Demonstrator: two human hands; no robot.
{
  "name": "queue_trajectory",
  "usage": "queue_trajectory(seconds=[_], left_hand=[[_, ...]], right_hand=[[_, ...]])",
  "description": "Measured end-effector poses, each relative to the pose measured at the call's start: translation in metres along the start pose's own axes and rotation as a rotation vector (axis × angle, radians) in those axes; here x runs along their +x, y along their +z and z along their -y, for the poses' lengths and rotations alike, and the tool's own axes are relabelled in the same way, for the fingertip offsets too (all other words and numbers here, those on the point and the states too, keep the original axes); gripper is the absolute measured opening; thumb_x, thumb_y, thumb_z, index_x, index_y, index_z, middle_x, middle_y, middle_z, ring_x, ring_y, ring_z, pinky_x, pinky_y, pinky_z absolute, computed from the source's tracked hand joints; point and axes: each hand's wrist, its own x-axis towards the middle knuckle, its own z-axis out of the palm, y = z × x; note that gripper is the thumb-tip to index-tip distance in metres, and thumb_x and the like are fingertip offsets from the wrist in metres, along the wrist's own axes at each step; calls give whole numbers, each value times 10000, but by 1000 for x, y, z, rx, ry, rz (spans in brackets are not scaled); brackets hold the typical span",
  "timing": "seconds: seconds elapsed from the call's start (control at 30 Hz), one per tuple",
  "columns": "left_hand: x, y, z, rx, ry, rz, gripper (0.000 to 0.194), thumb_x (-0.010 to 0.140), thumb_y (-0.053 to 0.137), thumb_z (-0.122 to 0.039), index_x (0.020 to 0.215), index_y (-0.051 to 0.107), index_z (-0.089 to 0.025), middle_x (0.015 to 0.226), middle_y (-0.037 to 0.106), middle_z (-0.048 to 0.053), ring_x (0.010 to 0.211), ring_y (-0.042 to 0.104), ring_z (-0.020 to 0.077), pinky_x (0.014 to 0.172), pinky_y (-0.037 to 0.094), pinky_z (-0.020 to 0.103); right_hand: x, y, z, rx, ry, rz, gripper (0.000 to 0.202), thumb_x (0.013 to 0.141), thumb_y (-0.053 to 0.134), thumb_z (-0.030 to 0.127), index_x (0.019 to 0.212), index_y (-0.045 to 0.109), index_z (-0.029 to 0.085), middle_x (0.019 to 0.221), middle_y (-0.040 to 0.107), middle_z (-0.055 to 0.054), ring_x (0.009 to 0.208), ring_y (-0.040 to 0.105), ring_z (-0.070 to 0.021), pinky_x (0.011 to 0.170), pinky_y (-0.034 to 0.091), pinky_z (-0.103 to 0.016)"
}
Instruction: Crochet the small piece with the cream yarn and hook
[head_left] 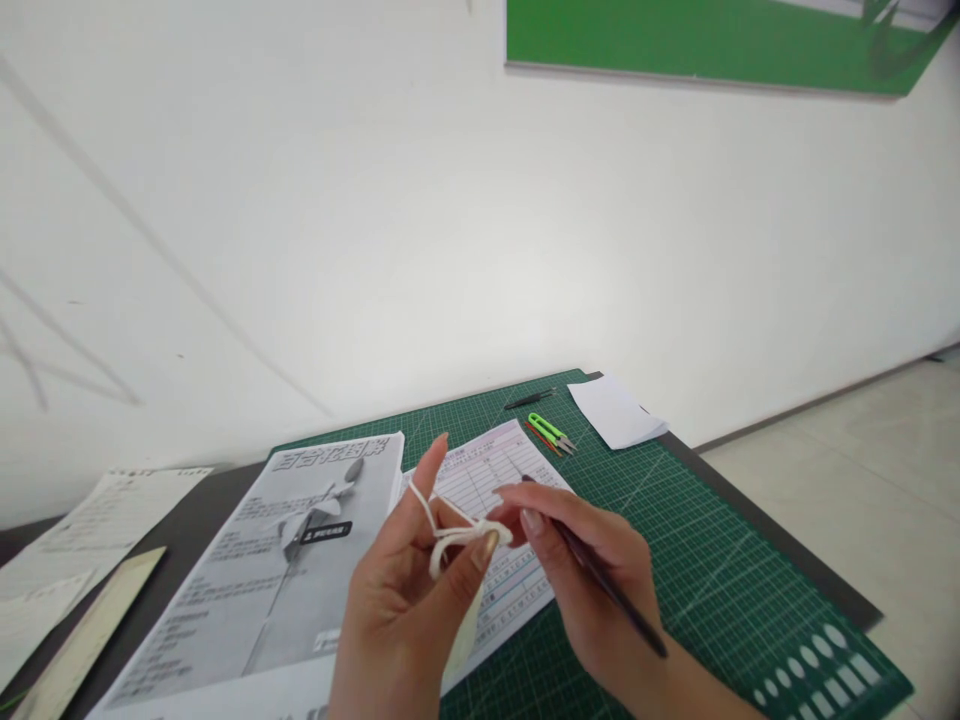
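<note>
White yarn (pixel 444 541) runs over the raised index finger of my left hand (pixel 401 600) and bunches into a small loop. My left thumb pinches this loop against the other fingers, just left of the right fingertips. A slim dark crochet hook (pixel 616 597) is gripped pen-like in my right hand (pixel 600 560), its handle slanting down to the right. The hook's tip is hidden by the fingers and yarn. Below the hands lies a printed sheet with ruled rows (pixel 521 595), and a pale strip hangs beneath the left thumb, its kind unclear.
A green cutting mat (pixel 720 570) covers much of the dark table. Green thread snips (pixel 547 430), a black slim tool (pixel 529 399) and white paper (pixel 615 415) lie behind. Leftward are a flower-picture sheet (pixel 217 580), a ruler-like strip (pixel 101 635) and papers (pixel 90 525). A white wall (pixel 450 200) stands behind.
</note>
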Motion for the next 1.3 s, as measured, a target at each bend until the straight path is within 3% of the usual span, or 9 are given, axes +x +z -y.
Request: queue_trajectory(seconds=[0.1,0.2,0.4,0.53,0.73,0.87,1.0,1.13,1.3], left_hand=[[-1,1,5,8,31,17,584,715,778,-234,1243,599,-405,657,602,-57,650,561,80,708,466,178],[-1,3,6,-2,38,6,639,726,769,-224,1293,545,-416,643,595,-65,626,566,82,678,477,187],[0,1,2,2,27,27,554,731,762,-282,1259,607,-339,672,648,-25,646,578,100,658,470,184],[2,-2,2,27,49,-103,375,759,722,-370,1122,715,-279,591,585,-32,526,449,73,488,390,151],[0,-1,5,161,100,-103,514,763,720,-324,1263,599,-328,590,583,-55,474,418,72,433,348,157],[-6,5,10,397,309,-225,401,808,669,-320,1209,646,-330,630,596,-58,543,502,96,560,446,184],[-11,9,14,489,449,-228,389,836,623,-272,1223,647,-308,948,696,9,851,613,178,825,477,267],[-8,8,11,506,364,-250,424,821,648,-310,1243,625,-335,631,563,-46,586,506,132,590,467,222],[1,1,8,224,162,-200,391,770,705,-384,1158,685,-339,532,493,-64,507,405,85,473,363,166]], right_hand=[[2,1,0,162,212,100,160,870,609,229,1003,695,252,791,706,-4,665,638,-125,605,505,-216],[2,1,1,257,309,148,141,866,619,273,960,713,227,727,686,0,615,611,-117,569,494,-212],[0,2,2,112,239,69,135,863,616,252,838,739,199,627,664,6,552,582,-104,537,457,-204],[2,1,4,67,308,74,166,858,617,278,761,710,182,585,630,13,515,540,-103,505,431,-208],[2,2,6,178,288,145,224,911,532,322,880,712,193,642,631,-1,590,570,-117,561,459,-215],[-1,5,5,180,292,151,128,832,648,297,885,696,191,663,625,11,562,524,-101,529,425,-203],[1,8,5,149,358,134,116,839,635,256,765,689,184,620,628,16,552,551,-98,539,436,-198],[1,7,3,128,374,105,104,818,654,252,749,678,178,597,612,21,519,535,-95,510,419,-200],[-1,4,1,244,454,134,129,836,622,293,796,653,174,600,583,23,507,533,-96,490,405,-210]])
